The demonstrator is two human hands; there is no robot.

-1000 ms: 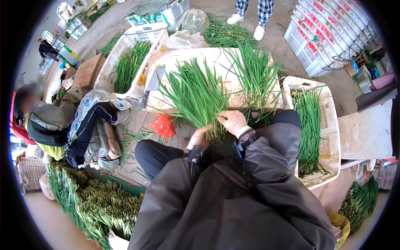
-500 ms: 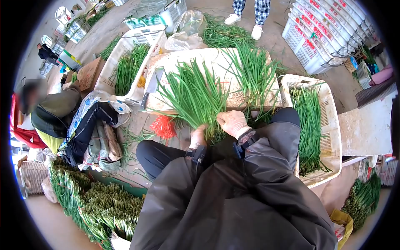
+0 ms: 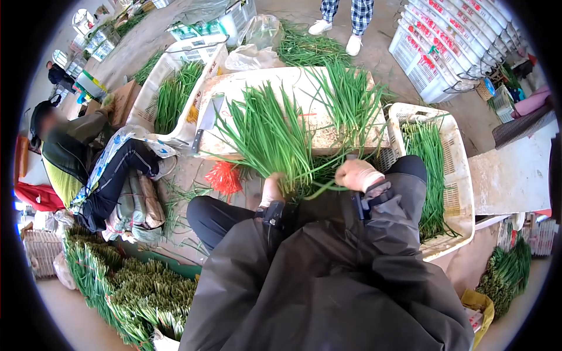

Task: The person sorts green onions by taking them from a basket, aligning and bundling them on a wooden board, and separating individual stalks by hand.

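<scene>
So the left hand [image 3: 271, 191] has its grip closed round the pale base of a big bunch of green stalks [image 3: 266, 128]; that bunch fans out away from the person, leafy tips spread over the low white desk [image 3: 225, 83], base hanging off the near edge above the lap; the right hand [image 3: 357, 174] is off to the right of it, near the right knee, grip narrow with the fingers curled in on a few loose strands [image 3: 321, 191] that run across from the base of the bunch; it's a bit blurry, so I can't tell exactly how many.

Also on the desk: a second bunch [image 3: 349, 102] lying at the right end, and a knife [image 3: 209, 117] at the left end, dark handle toward the person; a tuft of red ties [image 3: 223, 177] sits just off the near left edge, close to the left knee.

Right of the person there's a white crate [image 3: 462, 202] with long greens laid in it; another crate [image 3: 144, 105] stands past the left end of the desk, greens in that one too; lots of bundled stalks [image 3: 149, 286] are packed at lower left, cut ends up; a co-worker [image 3: 61, 155] sits on the left, and someone in checked trousers [image 3: 361, 14] stands beyond the desk by a loose green heap [image 3: 310, 48] on the floor.
</scene>
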